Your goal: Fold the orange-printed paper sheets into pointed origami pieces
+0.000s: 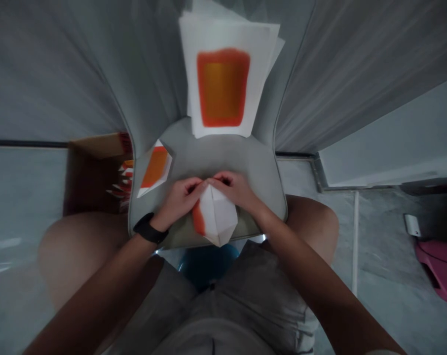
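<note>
On the front part of the chair seat lies a partly folded sheet of paper (219, 214), white with an orange-red patch at its left edge. My left hand (182, 197) pinches its far end, thumb on top. From the other side my right hand (235, 190) pinches the same end, the two thumbs almost meeting. The fingertips behind the paper are hidden. To the left of my left hand rests a folded paper piece (156, 167) with an orange face and white edges.
A stack of white sheets (223, 39) with an orange printed rectangle leans against the backrest of the grey chair (145, 98). A cardboard box (86, 172) left of the chair holds several orange-and-white folded pieces. A pink object (440, 266) and a white device (412, 225) are at far right.
</note>
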Tool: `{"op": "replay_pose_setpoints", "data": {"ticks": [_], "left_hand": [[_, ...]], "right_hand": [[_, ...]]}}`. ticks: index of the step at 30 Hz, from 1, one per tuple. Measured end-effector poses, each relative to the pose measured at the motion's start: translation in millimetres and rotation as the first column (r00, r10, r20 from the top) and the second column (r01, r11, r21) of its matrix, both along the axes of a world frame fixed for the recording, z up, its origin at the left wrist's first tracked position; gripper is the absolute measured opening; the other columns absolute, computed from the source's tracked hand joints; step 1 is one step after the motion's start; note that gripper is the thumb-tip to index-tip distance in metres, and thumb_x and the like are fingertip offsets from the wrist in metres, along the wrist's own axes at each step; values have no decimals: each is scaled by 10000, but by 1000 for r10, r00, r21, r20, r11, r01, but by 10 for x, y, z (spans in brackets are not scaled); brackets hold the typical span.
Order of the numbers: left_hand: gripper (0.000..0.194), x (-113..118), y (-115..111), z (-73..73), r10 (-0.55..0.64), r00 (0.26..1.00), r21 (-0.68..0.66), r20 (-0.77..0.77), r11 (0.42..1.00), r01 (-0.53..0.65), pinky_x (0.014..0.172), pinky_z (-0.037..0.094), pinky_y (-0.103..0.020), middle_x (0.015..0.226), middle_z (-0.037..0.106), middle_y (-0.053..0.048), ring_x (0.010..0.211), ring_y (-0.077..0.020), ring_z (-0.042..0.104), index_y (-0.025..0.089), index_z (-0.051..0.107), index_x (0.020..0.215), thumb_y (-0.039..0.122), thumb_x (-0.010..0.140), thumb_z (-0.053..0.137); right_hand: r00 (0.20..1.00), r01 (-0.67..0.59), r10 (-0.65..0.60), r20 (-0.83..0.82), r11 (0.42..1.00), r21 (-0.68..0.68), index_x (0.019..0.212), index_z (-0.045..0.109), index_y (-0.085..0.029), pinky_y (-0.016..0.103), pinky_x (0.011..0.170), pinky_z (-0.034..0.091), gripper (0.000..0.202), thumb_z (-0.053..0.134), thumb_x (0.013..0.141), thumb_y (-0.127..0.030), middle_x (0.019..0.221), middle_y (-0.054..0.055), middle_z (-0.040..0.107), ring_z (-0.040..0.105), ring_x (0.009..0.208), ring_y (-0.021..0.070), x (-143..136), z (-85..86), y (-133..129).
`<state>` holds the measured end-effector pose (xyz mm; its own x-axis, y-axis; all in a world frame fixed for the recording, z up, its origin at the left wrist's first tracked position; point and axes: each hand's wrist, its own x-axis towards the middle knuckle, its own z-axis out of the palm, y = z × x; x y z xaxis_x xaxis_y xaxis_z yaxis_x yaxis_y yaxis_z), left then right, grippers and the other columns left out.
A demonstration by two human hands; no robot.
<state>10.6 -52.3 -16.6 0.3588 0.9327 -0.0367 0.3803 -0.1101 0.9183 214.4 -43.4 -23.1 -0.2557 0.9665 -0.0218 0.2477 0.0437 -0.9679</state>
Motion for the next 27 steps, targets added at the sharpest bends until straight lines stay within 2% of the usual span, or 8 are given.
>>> {"op": "replay_pose_setpoints", "data": {"ticks": [5,12,14,16,19,22,25,27], "left_hand": [[420,12,-12,-27,40,999,-23,2,999,-40,589,351,-263,711,568,26,674,-131,487,183,657,806,539,1005,555],[411,13,-23,-43,18,998,40,-61,999,-16,606,386,-266,755,638,15,686,-141,535,187,685,860,533,1020,532],[388,20,-25,-66,35,995,88,-92,996,-27,655,431,-272,834,702,1,721,-149,587,194,721,945,527,1023,539],[357,38,-21,-81,82,986,153,-144,986,-59,707,467,-281,902,742,-13,757,-160,634,205,736,1066,510,1021,555],[348,79,-4,-73,172,957,289,-234,952,-101,808,506,-302,988,753,-42,853,-187,676,207,706,1226,452,1017,576],[385,90,6,-43,203,939,385,-279,919,-84,890,527,-324,1156,714,-81,948,-203,679,199,678,1304,423,1004,588],[426,36,-13,-46,162,947,458,-276,889,-18,993,530,-360,1335,647,-113,1109,-230,668,199,659,1364,413,1005,576],[426,-18,-34,-80,80,948,515,-307,852,94,1136,466,-418,1462,598,-121,1320,-264,588,207,654,1393,376,1018,545]], "right_hand": [[987,82,-94,132,992,95,768,687,-201,276,615,366,455,615,956,-609,699,-9,644,541,660,134,-60,-5,-60],[965,94,-126,231,985,146,792,692,-209,285,654,387,447,568,1007,-581,703,-6,652,552,656,140,-74,0,-112],[970,56,-86,226,989,138,836,711,-209,288,687,420,440,546,1020,-573,752,8,685,588,701,154,-45,6,-93],[979,43,-70,189,988,146,954,739,-212,292,748,467,398,538,1027,-548,893,33,744,643,807,173,14,3,-65],[981,94,-125,147,974,207,1139,733,-215,314,849,520,349,609,992,-506,1097,71,760,679,939,196,149,-46,-40],[965,134,-187,182,954,270,1182,728,-189,354,882,549,355,665,956,-455,1156,112,748,689,945,214,285,-147,-93],[947,156,-236,217,930,332,1194,738,-184,413,979,549,309,641,972,-376,1225,144,742,694,1077,250,343,-255,-251],[943,95,-208,260,917,387,1166,762,-194,437,1053,524,257,627,988,-321,1216,141,758,683,1163,257,325,-309,-385]]}}
